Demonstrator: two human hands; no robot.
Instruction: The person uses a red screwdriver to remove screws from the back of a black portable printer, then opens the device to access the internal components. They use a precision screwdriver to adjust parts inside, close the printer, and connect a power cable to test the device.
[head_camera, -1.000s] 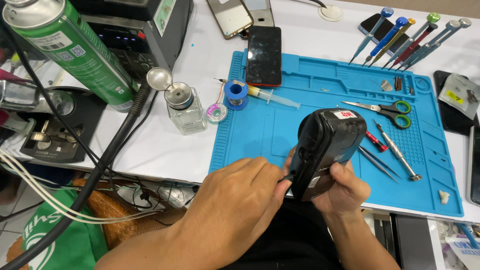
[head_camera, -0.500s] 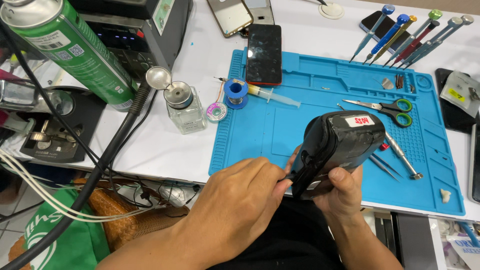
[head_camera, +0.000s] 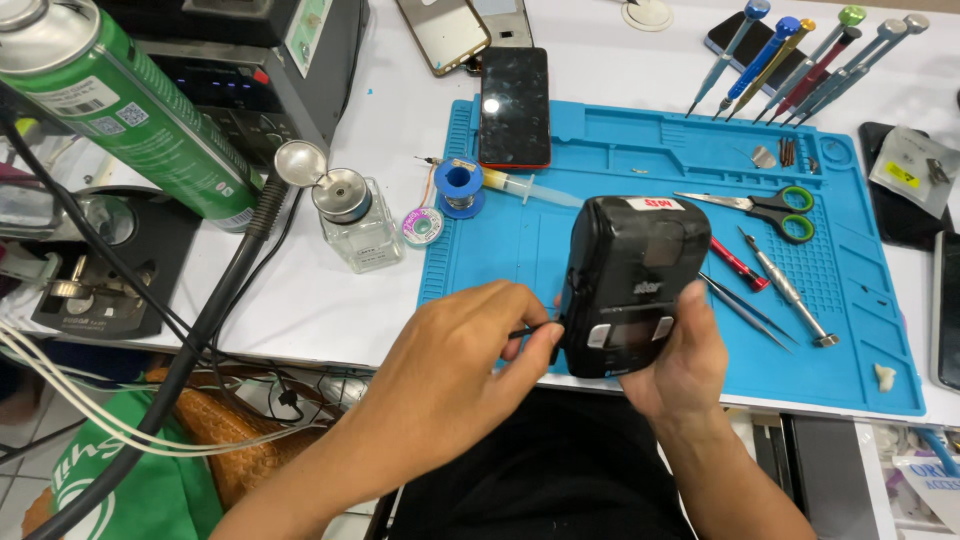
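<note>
The white bench stretches away beyond both hands, and on it a blue mat lies just past them. Far off to the left of the left hand leans a green spray can. The right hand is wrapped around the underside of a black boxy device, holding it tilted above the mat's near edge. The left hand is closed in a pinch on a thin dark tool, its tip touching the device's left side. Beyond the right hand lie green-handled scissors, and to its right, tweezers.
</note>
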